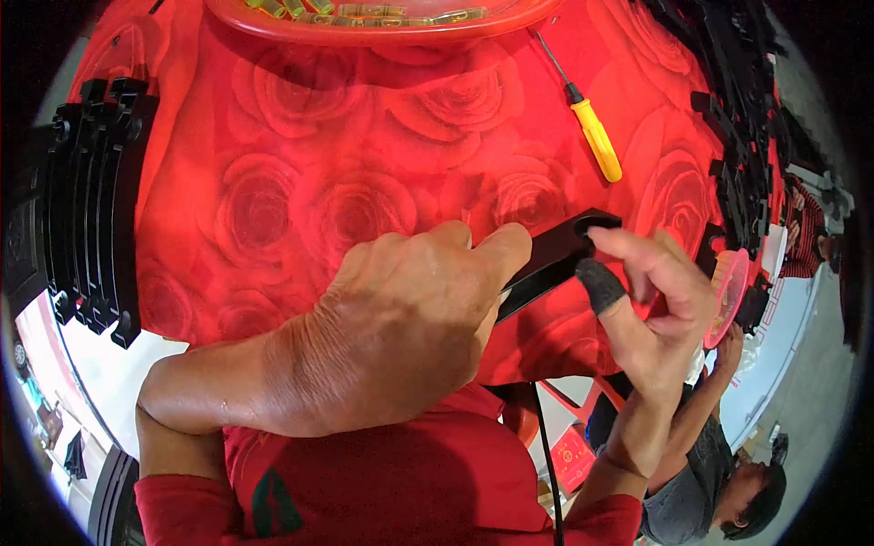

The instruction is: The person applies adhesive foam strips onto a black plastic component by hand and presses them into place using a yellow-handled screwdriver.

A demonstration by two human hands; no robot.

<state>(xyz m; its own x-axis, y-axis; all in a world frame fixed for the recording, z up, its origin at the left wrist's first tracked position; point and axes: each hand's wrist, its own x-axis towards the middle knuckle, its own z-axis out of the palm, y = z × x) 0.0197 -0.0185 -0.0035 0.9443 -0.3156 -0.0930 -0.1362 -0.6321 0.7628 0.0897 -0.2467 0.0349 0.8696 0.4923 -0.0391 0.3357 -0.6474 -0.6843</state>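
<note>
My left hand [410,309] is closed round a black spirit level body [551,253], which slants up to the right above the table's front part. The back of this hand hides the body's lower end. At the far end, beside a rounded notch, the thumb and forefinger of my right hand [655,300] touch the bar from the right. A dark cover wraps that thumb's tip. Whether a small part sits between these fingertips cannot be made out.
A red tray [382,33] of yellow-green vials stands at the back. Nearby lies a yellow-handled screwdriver [596,141]. Black level bodies are stacked at the left [96,209] and heaped at the right [742,118]. A pink dish [730,296] and another person [696,482] are at the right.
</note>
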